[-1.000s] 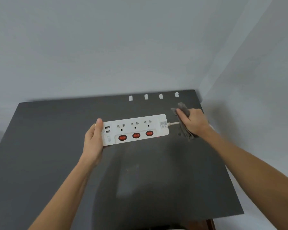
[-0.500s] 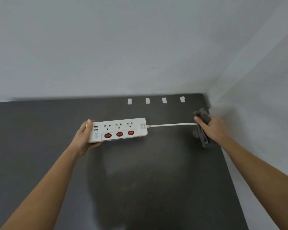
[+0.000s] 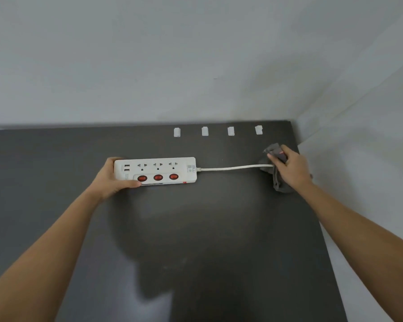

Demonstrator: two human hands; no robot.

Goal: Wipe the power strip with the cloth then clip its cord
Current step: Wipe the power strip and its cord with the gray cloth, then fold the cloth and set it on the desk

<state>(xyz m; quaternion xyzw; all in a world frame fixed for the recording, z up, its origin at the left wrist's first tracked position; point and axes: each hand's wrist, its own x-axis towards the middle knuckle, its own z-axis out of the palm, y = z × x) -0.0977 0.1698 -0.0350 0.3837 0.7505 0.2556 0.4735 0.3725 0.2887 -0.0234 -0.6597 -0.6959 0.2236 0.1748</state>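
Note:
A white power strip (image 3: 163,169) with three red switches lies on the dark table (image 3: 196,240). My left hand (image 3: 112,177) grips its left end. Its white cord (image 3: 230,168) runs straight to the right. My right hand (image 3: 291,167) holds a grey cloth (image 3: 280,183) wrapped around the cord's far end near the table's right edge. Several white cord clips (image 3: 205,131) stand in a row along the table's back edge, apart from the cord.
A pale wall rises behind the table and another on the right, meeting at the back right corner. The table's right edge (image 3: 316,212) runs just beside my right hand.
My right hand slid the cloth rightward along the cord from the strip's end to the table's right edge. My left hand kept hold of the strip.

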